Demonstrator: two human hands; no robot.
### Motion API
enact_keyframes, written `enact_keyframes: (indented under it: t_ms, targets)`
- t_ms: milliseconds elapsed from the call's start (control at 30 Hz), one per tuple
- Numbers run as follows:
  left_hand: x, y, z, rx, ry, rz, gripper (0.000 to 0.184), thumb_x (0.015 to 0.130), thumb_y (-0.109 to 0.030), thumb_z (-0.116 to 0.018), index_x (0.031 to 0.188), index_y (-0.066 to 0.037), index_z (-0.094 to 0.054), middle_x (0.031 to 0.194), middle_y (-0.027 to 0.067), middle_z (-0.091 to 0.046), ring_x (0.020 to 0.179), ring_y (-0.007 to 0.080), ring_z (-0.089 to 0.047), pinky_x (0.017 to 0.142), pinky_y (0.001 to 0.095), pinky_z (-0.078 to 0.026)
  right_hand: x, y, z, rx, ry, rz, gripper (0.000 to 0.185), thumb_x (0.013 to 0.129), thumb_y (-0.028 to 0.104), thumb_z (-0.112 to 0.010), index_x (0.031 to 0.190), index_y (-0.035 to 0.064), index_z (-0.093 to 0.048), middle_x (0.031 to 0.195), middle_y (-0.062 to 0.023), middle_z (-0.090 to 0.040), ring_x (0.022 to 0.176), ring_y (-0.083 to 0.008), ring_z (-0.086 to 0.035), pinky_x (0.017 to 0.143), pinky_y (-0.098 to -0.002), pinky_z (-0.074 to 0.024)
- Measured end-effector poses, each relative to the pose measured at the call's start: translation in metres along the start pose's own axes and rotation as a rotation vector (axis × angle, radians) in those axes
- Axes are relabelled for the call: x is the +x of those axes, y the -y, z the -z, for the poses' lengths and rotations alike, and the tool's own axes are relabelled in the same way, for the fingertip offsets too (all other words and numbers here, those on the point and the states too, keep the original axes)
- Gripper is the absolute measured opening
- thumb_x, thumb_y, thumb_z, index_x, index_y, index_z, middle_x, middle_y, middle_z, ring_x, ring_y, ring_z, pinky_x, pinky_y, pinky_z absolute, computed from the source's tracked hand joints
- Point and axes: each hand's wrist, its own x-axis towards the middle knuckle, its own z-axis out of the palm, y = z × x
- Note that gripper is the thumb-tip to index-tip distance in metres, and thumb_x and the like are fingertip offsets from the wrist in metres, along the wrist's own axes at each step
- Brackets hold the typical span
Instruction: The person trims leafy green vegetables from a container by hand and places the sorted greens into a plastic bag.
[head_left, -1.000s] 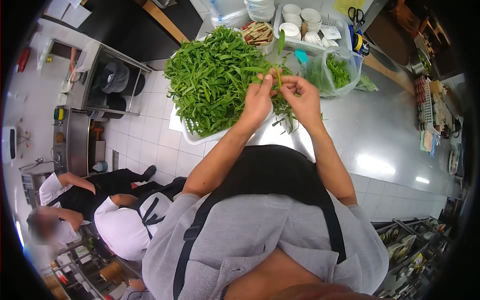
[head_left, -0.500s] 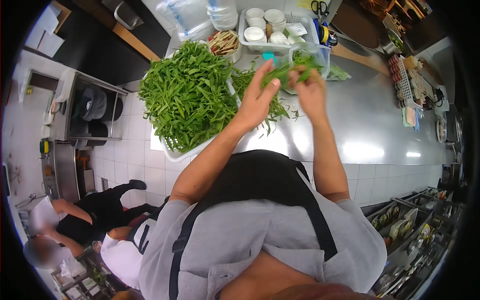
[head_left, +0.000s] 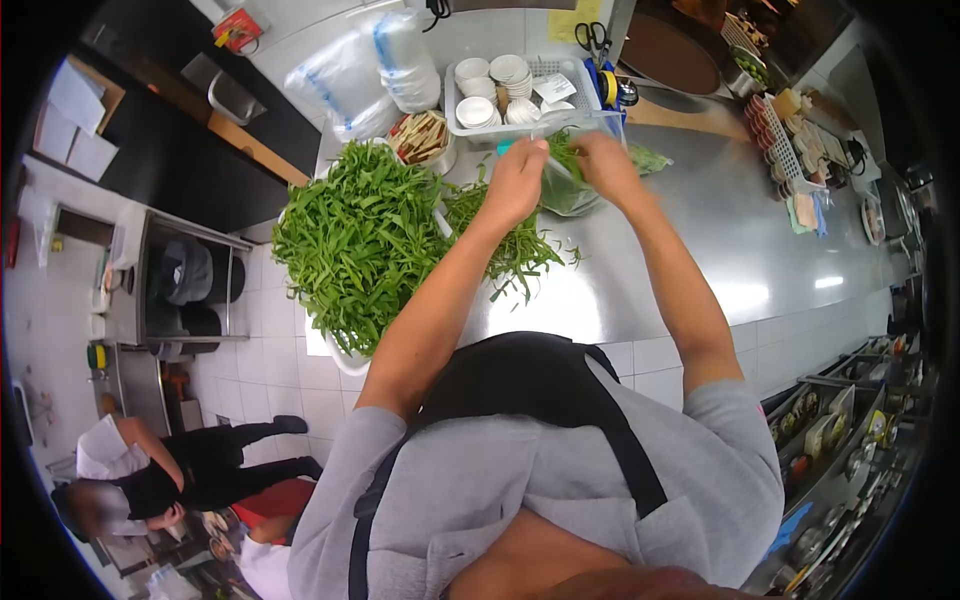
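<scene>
Steel desk (head_left: 690, 235) under bright light, hands at the plastic bag (head_left: 570, 203), one o'clock.
From my remote seat, loose sprigs (head_left: 528, 258) lie nearest; leafy greens (head_left: 350, 240) heap at ten. My left hand (head_left: 516, 185) is by the bag's edge, right hand (head_left: 608, 168) curled over its mouth; I cannot tell what either grips. I'd hold that mouth wide. Farther, toward twelve: basket (head_left: 552, 68) of white dishes, tiled wall (head_left: 320, 25).

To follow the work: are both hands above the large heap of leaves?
No, the left hand and right hand are by the plastic bag, right of the large heap.
</scene>
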Motion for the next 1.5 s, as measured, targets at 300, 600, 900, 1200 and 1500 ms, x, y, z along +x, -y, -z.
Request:
enact_keyframes:
  t_ms: [300,600,900,1200,1500]
  targets:
    - [-0.024,-0.014,0.027,-0.015,0.095,-0.055,0.049,0.104,-0.036,-0.056,0.141,-0.003,-0.06,0.145,0.0111,-0.058,0.118,0.0185,-0.057,0.098,0.031,-0.047,0.05,-0.002,-0.042,-0.331,0.522,-0.119,0.019,0.083,0.007,-0.067,0.097,-0.0023,-0.075,0.107,-0.0255,-0.073,0.104,-0.0388,-0.071,0.091,-0.0437,-0.0575]
    - [-0.164,-0.06,0.165,-0.071,-0.167,0.165,0.033,0.105,-0.018,-0.057,0.128,0.002,-0.067,0.124,0.011,-0.07,0.099,0.0154,-0.068,0.09,0.0292,-0.054,-0.021,0.001,0.078,0.204,0.134,-0.177,0.031,0.085,0.006,-0.069,0.116,0.0008,-0.073,0.089,-0.0128,-0.072,0.079,-0.0258,-0.068,0.077,-0.0365,-0.0542]
    - [-0.214,-0.025,0.155,-0.163,-0.247,0.316,0.028,0.105,-0.014,-0.059,0.128,0.001,-0.066,0.118,0.0106,-0.072,0.094,0.0122,-0.067,0.085,0.0255,-0.051,-0.049,-0.017,0.032,0.279,-0.039,-0.135,0.019,0.089,0.014,-0.076,0.106,0.0058,-0.075,0.09,-0.0058,-0.062,0.072,-0.0181,-0.058,0.069,-0.0321,-0.0496]
    - [-0.206,-0.032,0.131,-0.195,-0.226,0.237,0.025,0.103,-0.01,-0.061,0.124,0.003,-0.068,0.115,0.0093,-0.072,0.092,0.0111,-0.065,0.083,0.0248,-0.051,-0.058,0.029,0.074,0.188,-0.153,-0.037,0.015,0.085,0.011,-0.077,0.098,0.0062,-0.073,0.117,-0.0067,-0.07,0.083,-0.0201,-0.067,0.075,-0.0345,-0.0534]
    - [-0.074,-0.027,0.005,0.555,0.078,-0.474,0.035,0.085,0.0,-0.066,0.119,-0.007,-0.073,0.127,0.015,-0.066,0.098,0.0296,-0.069,0.083,0.0379,-0.057,-0.094,0.055,0.095,0.332,0.262,0.026,0.014,0.083,-0.001,-0.075,0.097,0.0019,-0.07,0.122,-0.0084,-0.071,0.086,-0.0212,-0.065,0.075,-0.0336,-0.0521]
